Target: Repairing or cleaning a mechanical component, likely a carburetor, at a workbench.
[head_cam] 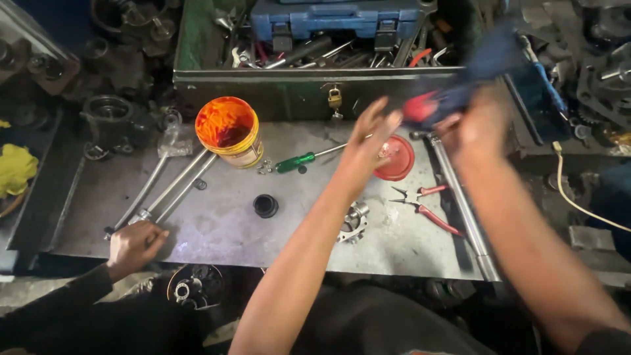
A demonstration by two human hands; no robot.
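My left hand [368,138] is raised over the metal plate [217,230] with its fingers spread, holding nothing; it is close to the red end of a blurred blue and red object [460,89]. My right hand [474,128] grips that object from below, in front of the green toolbox [263,89]. Under my hands lie a red round lid [399,164], a green-handled screwdriver [299,161] and red-handled pliers [427,207]. What the blurred object is cannot be made out.
A yellow bucket [228,131] stained orange stands on the plate. Long metal rods [167,190] lie at the left, where another person's hand [135,243] rests. A black ring [265,206], a metal bearing part [353,223] and a long steel bar [463,210] also lie there.
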